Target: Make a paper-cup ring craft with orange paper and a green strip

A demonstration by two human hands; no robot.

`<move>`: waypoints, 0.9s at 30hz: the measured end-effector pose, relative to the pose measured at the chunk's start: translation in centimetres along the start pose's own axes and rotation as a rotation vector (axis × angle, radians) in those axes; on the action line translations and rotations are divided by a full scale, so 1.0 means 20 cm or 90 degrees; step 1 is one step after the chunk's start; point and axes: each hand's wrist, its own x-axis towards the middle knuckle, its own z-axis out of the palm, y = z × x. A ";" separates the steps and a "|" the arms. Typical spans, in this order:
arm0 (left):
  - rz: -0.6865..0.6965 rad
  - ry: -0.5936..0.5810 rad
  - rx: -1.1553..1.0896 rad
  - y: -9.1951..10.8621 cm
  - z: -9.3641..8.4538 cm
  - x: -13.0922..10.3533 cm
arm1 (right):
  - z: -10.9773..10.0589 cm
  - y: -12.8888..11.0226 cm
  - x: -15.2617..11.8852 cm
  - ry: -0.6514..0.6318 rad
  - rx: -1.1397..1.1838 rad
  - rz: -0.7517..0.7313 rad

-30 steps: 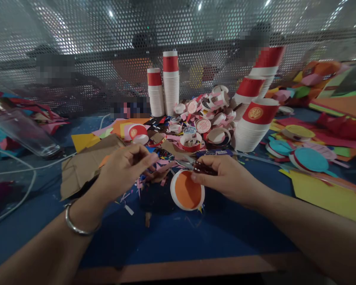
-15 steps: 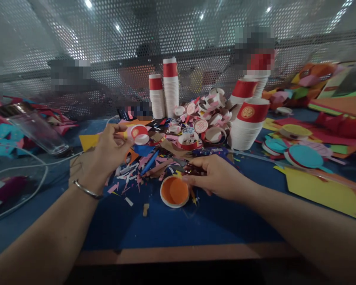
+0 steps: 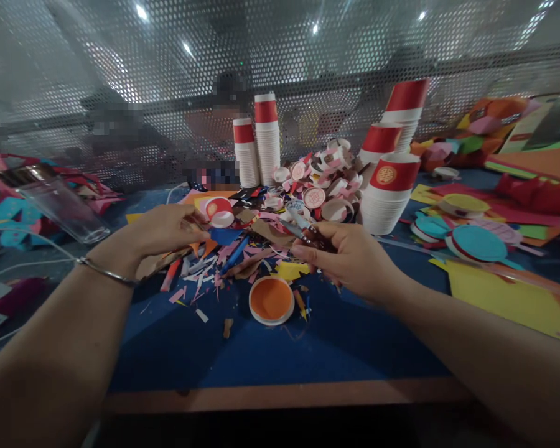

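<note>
My right hand is closed round a pair of scissors with dark handles; their blades point up and left over the paper scraps. My left hand reaches palm down into the scraps, fingers curled together, and what they pinch, if anything, is hidden. Just beyond its fingertips lies a cut red-and-white paper cup piece. A shallow cut cup bottom lined with orange stands nearest me, apart from both hands. A yellow paper scrap lies behind it, left of my right hand.
Stacked paper cups rise behind a pile of cut cup rings. A blue pen lies among scraps. At left are a clear bottle and white cable; at right, turquoise lids and yellow paper. Perforated metal closes the back.
My right hand has drawn the scissors up and away from the orange-lined cup bottom, baring their blades. My left hand has turned palm down and lowered into the scraps.
</note>
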 end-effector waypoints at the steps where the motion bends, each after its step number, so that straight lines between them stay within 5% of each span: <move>1: 0.019 -0.023 0.013 -0.01 0.00 -0.01 | 0.00 0.00 0.00 0.011 0.009 -0.004; 10: 0.051 -0.076 0.021 -0.09 0.00 -0.10 | -0.01 0.01 0.01 0.034 -0.017 -0.043; 15: 0.036 0.013 0.004 -0.07 -0.01 -0.09 | -0.01 0.03 0.02 0.033 -0.003 -0.022; 21: 0.011 0.161 -0.012 -0.02 0.07 0.05 | 0.00 0.04 0.02 0.022 0.005 -0.016; 27: 0.005 0.101 -0.044 0.01 0.12 0.10 | 0.00 0.03 0.02 0.029 -0.025 -0.033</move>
